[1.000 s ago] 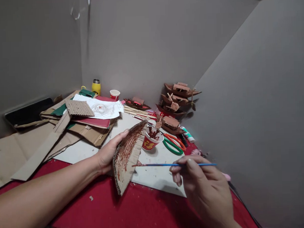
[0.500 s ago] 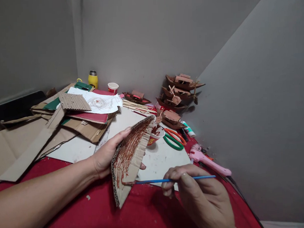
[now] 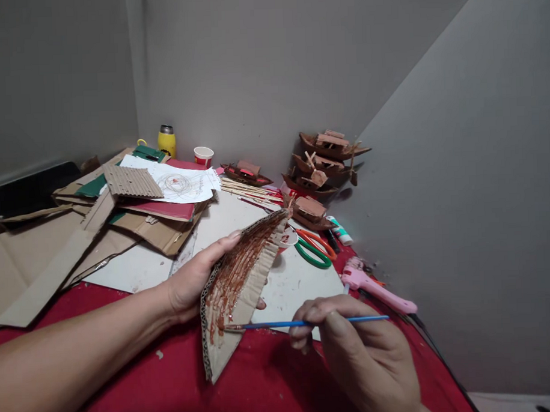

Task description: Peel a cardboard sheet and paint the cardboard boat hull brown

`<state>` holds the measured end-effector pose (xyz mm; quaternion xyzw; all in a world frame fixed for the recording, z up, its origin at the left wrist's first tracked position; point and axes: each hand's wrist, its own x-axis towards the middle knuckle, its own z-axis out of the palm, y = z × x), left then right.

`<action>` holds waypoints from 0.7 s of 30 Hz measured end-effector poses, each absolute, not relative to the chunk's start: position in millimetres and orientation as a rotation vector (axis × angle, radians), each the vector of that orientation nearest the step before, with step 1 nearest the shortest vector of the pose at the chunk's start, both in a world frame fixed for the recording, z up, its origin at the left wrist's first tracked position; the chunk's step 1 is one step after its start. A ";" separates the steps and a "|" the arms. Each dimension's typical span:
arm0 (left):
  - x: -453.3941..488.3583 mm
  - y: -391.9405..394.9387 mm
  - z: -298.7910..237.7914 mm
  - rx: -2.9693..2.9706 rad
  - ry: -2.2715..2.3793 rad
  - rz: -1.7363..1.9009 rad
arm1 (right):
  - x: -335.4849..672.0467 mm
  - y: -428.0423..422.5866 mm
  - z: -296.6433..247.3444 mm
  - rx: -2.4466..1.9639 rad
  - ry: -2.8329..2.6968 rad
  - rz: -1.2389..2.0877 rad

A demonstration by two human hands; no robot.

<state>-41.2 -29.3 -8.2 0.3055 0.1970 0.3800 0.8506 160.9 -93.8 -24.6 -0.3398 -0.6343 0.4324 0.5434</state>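
Observation:
My left hand (image 3: 199, 281) grips a curved piece of corrugated cardboard (image 3: 242, 291) by its far edge, the thumb on top and a fingertip showing at the other side. Reddish-brown paint covers much of its ridged face; a strip along the right and the lower tip are bare. Between the thumb and fingers of my right hand (image 3: 352, 347) is a thin blue paintbrush (image 3: 279, 324). Its bristles touch the cardboard near the lower end of the painted part. Behind the cardboard, a paper cup (image 3: 289, 238) with brown paint is partly hidden.
Green- and orange-handled scissors (image 3: 313, 253) and a pink glue gun (image 3: 377, 286) lie to the right. Brown model boats (image 3: 329, 145) are stacked by the wall. Cardboard sheets and a drawing (image 3: 184, 184) cover the left, with a yellow bottle (image 3: 167, 140) behind. Thin sticks (image 3: 250, 193) lie mid-table.
The cardboard has turned slightly, its upper tip shifting right over the paint cup. The brush tip has moved slightly up on its face, where brown paint has spread a little near the lower end.

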 end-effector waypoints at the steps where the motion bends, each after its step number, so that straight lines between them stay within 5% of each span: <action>1: -41.2 -29.5 -8.2 0.646 0.417 0.797 | 161.0 -94.6 -24.7 -0.796 -1.512 1.041; 9: -38.6 -31.2 -11.7 0.651 0.405 0.825 | 162.1 -87.6 -26.9 -0.924 -1.491 0.765; 16: -38.4 -31.9 -9.6 0.645 0.412 0.771 | 161.9 -94.3 -23.9 -0.781 -1.594 0.958; 21: -37.4 -31.9 -10.8 0.676 0.359 0.848 | 163.0 -91.0 -26.4 -0.788 -1.597 0.783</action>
